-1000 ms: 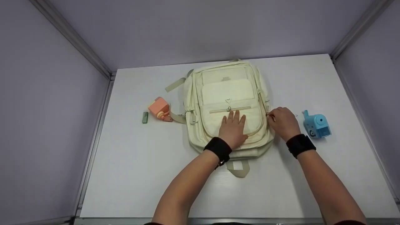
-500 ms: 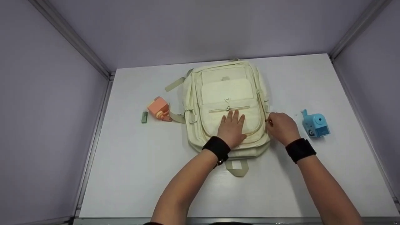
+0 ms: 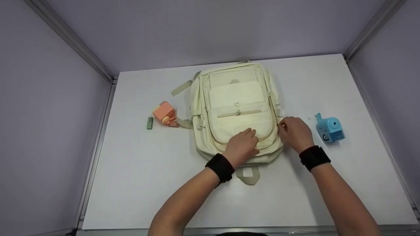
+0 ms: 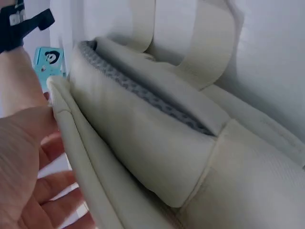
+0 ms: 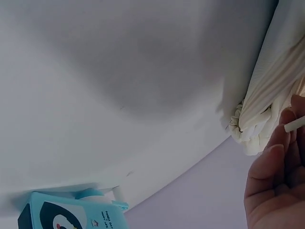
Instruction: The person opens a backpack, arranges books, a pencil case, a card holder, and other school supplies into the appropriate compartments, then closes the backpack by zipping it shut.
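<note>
A cream backpack (image 3: 236, 95) lies flat on the white table, its front pockets facing up. My left hand (image 3: 242, 147) rests on the lower front of it. In the left wrist view, the thumb and fingers of the left hand (image 4: 28, 167) lie against a raised fabric edge; a mesh-lined gap shows at the backpack's base. At the backpack's right side, my right hand (image 3: 295, 132) pinches a zipper pull (image 3: 278, 124). A pale strip (image 5: 294, 125) shows between the right fingers in the right wrist view. Part of the zipper is hidden by the hand.
A blue pencil sharpener (image 3: 329, 128) with a crank stands to the right of the backpack. On the left are an orange sharpener-like object (image 3: 164, 113) and a small green block (image 3: 150, 123). Backpack straps (image 3: 182, 88) spread out over the table (image 3: 131, 183). Walls enclose three sides.
My left hand has slid down the backpack's front, its fingers drawn closer together. The right hand first moved slightly down the backpack's side with the zipper pull, then stayed about there.
</note>
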A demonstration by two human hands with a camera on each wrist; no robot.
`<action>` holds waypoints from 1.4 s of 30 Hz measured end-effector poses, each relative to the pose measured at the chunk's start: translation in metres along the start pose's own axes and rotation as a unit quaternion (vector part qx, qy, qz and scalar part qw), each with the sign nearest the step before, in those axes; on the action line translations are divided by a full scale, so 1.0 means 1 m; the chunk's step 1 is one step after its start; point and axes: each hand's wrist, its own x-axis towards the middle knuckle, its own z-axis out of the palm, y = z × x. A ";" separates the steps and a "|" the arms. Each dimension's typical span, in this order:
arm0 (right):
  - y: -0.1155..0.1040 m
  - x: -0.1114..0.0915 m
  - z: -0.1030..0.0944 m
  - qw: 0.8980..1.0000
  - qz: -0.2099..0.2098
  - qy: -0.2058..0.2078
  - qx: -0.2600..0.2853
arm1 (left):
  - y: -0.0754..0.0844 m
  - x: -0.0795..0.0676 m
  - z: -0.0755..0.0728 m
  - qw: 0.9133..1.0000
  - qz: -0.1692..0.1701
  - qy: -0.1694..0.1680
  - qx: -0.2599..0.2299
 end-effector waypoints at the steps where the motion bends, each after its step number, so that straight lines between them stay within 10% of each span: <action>1: 0.000 0.000 0.000 1.000 0.003 0.000 -0.001 | 0.002 -0.001 0.001 1.000 -0.005 0.004 0.005; 30: -0.057 -0.045 -0.015 0.991 0.048 -0.095 0.079 | -0.001 0.005 -0.005 0.997 -0.020 0.050 -0.054; 42: -0.061 -0.049 -0.010 0.992 0.052 -0.078 0.084 | -0.023 -0.016 -0.009 0.994 0.014 -0.026 -0.109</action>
